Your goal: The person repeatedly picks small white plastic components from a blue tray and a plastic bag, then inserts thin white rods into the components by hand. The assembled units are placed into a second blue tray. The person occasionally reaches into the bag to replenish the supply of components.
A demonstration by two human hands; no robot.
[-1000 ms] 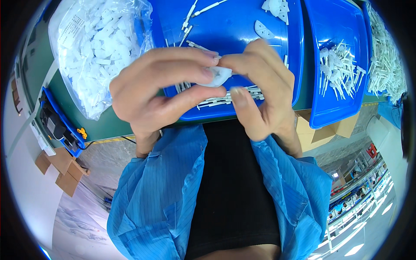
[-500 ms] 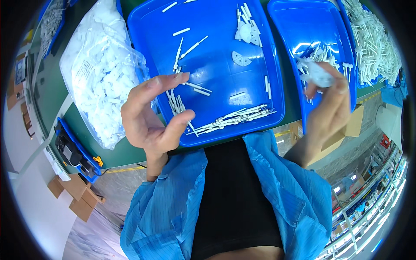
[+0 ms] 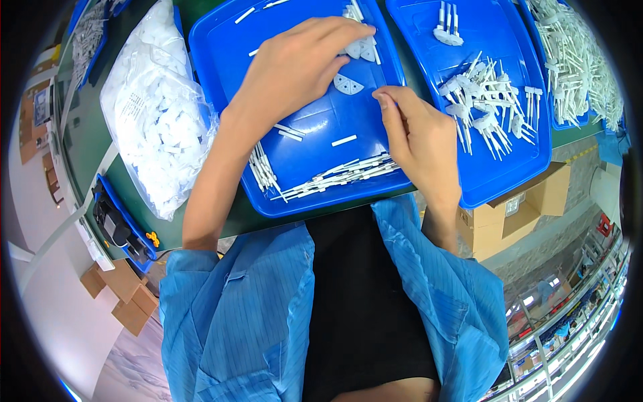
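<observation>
My left hand [image 3: 295, 67] reaches over the middle blue tray [image 3: 295, 213], thumb and forefinger apart at a small pile of white fan-shaped plastic pieces [image 3: 362, 48]. One loose fan-shaped piece [image 3: 348, 84] with small holes lies just below its thumb. Along the tray's right wall, my right hand [image 3: 422, 137] has thumb and forefinger pinched together; whatever is between the tips is too small to make out. White sticks [image 3: 341, 175] lie in a row along the near wall, others [image 3: 264, 169] at the near left corner. The left hand hides part of the tray.
Right of it, a blue tray [image 3: 479, 201] holds a heap of fan pieces with sticks attached [image 3: 489, 100], and one such piece [image 3: 448, 33] apart. More fill a bin [image 3: 569, 67] at far right. A plastic bag of white parts [image 3: 157, 127] lies left. An open carton [image 3: 509, 224] stands below.
My right hand has let go of a white piece over the right tray and moved left to the middle tray. My left hand has moved up and right to the fan-shaped pieces. The view has shifted slightly.
</observation>
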